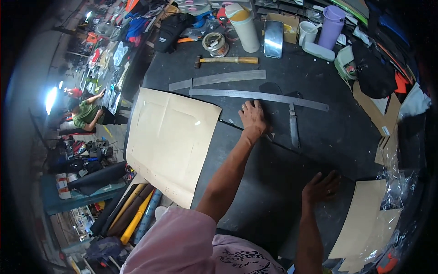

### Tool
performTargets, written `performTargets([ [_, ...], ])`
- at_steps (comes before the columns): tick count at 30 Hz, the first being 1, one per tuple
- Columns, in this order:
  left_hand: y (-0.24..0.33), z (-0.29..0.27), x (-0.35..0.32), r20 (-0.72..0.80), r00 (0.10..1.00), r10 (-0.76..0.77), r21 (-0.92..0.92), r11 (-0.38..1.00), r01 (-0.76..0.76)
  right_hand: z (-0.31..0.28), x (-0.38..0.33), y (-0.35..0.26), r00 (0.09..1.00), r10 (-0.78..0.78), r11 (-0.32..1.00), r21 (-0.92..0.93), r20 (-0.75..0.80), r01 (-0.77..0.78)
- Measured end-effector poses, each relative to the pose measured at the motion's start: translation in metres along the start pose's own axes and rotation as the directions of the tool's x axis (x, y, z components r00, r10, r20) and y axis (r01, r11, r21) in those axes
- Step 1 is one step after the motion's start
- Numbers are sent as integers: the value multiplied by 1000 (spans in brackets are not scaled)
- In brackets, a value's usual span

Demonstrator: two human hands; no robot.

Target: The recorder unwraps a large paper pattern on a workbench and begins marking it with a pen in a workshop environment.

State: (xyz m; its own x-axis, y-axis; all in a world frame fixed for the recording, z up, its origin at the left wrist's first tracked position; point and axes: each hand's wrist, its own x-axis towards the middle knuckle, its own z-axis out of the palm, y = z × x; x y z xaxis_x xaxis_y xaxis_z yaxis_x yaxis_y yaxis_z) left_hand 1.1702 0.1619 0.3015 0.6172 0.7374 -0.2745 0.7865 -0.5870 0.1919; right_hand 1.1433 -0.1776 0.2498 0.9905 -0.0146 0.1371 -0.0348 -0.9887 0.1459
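My left hand (253,118) lies on a black sheet (255,182) on the dark table, fingers forward, just below a long steel ruler (260,95). A dark seam or edge runs under it toward the right. Further right and nearer, my right hand (322,186) rests flat on the black sheet, thumb and fingers apart. A slim metal tool like a knife (294,128) lies between the ruler and that edge. Left of my left hand is a large tan card sheet (175,141). Whatever is beneath my left palm is hidden.
Beyond the ruler lie a wider metal strip (228,79) and a wooden-handled hammer (228,60). A round tin (215,44), a cream flask (243,29) and a purple tumbler (331,28) stand at the back. Cardboard (360,219) lies at right. A person (86,113) is far left.
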Motion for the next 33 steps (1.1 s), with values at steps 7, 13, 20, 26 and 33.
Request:
performTargets([
  [7,-7,-3,10,150,986,-68,-45,996,76,2,-2,3,1000,-4,1000,-4,-8,4],
  [13,-43,9,14,377,897,230,-525,851,2,-6,-1,-9,998,14,1000,7,58,-15],
  [20,-61,-57,-24,488,856,167,-835,375,403,-10,3,-8,973,118,992,13,200,-123],
  [26,-75,-138,-53,503,851,152,-858,207,470,-45,12,-9,935,122,985,74,333,-155],
  [33,29,-194,-1,129,945,300,-991,61,116,-41,10,-5,946,78,980,149,316,-130],
])
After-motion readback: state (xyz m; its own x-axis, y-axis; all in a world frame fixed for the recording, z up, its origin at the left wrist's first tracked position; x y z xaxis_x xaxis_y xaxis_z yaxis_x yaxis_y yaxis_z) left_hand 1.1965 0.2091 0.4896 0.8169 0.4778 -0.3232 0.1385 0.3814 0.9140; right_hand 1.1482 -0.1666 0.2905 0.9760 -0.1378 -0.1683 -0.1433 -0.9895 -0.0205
